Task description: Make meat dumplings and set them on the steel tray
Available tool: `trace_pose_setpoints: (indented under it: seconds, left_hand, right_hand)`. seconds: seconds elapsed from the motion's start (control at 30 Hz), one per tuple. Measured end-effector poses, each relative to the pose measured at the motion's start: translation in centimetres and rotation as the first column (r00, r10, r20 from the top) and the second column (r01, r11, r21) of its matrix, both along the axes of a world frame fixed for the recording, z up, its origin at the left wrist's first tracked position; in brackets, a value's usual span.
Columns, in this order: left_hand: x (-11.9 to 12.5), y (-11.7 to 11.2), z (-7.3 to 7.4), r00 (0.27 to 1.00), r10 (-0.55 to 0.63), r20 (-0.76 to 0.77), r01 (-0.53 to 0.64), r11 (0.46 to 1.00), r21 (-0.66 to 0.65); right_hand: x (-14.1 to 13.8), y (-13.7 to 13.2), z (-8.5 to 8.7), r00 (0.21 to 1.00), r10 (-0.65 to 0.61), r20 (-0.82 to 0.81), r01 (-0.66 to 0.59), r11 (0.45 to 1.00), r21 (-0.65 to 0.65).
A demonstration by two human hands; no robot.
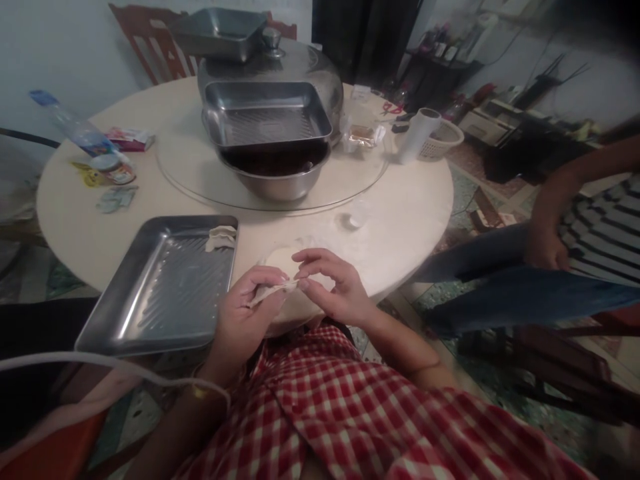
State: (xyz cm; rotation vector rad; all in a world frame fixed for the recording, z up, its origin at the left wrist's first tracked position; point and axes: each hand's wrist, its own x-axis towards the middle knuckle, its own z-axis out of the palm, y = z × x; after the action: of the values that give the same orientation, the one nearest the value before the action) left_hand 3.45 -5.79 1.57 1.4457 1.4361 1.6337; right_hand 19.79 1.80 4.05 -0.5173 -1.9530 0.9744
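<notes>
A pale folded dumpling [261, 293] is between my hands at the near edge of the round table. My left hand [245, 312] is closed around its left part, thumb toward me and fingers on the far side. My right hand [341, 288] pinches the dumpling's right end between thumb and fingertips. Just beyond my fingers lies a round dough wrapper [281, 255], partly hidden by the hands. To the left, a shallow metal tray [170, 293] holds several finished dumplings [221, 238] in its far right corner.
A glass turntable [185, 167] carries a metal bowl [280, 183] with a rectangular pan [270, 117] on top, before a large domed lid [305, 63]. A plastic bottle [75, 130] and a jar [113, 169] stand left. At right, a person in a striped shirt [605, 227] is close by.
</notes>
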Motion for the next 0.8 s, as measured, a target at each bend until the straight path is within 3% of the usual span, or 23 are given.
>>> trace_pose_setpoints:
  seconds: [0.1,0.23,0.3,0.37,0.5,0.63,0.8]
  left_hand:
    - [-0.1,0.0,0.6,0.998,-0.057,0.016,0.057,0.998,-0.019]
    - [-0.3,0.2,1.5,0.988,-0.148,-0.035,0.149,0.988,0.032]
    - [-0.4,0.2,1.7,0.982,-0.179,-0.065,0.184,0.981,0.063]
    - [-0.3,0.3,1.8,0.980,-0.173,-0.094,0.179,0.982,0.060]
    - [0.0,0.3,1.9,0.986,-0.096,-0.137,0.099,0.995,0.022]
    - [0.2,0.3,1.8,0.987,-0.054,-0.151,0.058,0.998,0.021]
    - [-0.2,0.2,1.0,0.998,-0.037,-0.048,0.036,0.999,-0.027]
  right_hand:
    - [0.3,0.6,0.2,0.996,0.088,0.033,-0.082,0.984,-0.157]
    - [0.4,1.6,0.5,0.964,0.267,0.003,-0.239,0.867,-0.438]
    - [0.4,1.8,0.6,0.955,0.295,-0.007,-0.261,0.834,-0.485]
    - [0.4,1.6,0.7,0.970,0.240,0.033,-0.204,0.883,-0.423]
    - [0.3,0.7,0.8,0.995,0.062,0.077,-0.051,0.990,-0.131]
    - [0.1,0.1,0.6,0.999,0.001,0.045,-0.004,0.997,0.078]
    - [0.2,0.2,0.6,0.999,-0.006,0.045,0.000,0.993,0.116]
